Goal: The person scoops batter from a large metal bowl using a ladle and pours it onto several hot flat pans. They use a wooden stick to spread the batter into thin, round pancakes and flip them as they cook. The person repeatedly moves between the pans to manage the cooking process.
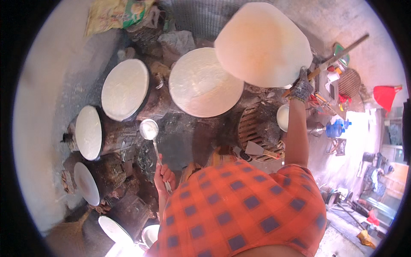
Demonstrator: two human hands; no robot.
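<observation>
My left hand (164, 175) grips the handle of a metal ladle (149, 129), whose bowl holds something white. On my right hand (301, 88) is a dark knitted glove. Its fingers close on the lower right edge of a large thin round flatbread (263, 45), which is pale with a browned middle. The flatbread is raised and partly covers a round griddle (205, 83) coated with pale batter. A wooden stick (340, 56) crosses at the glove; whether the hand also holds it cannot be told.
More round griddles with pale surfaces curve along the left, including one griddle (125, 90) near the wall. A scraper (257, 149) lies on a slatted round rack (249, 128) beside a white bowl (283, 118). Blue water bottles (335, 128) stand at right. A sack (118, 16) is at the back.
</observation>
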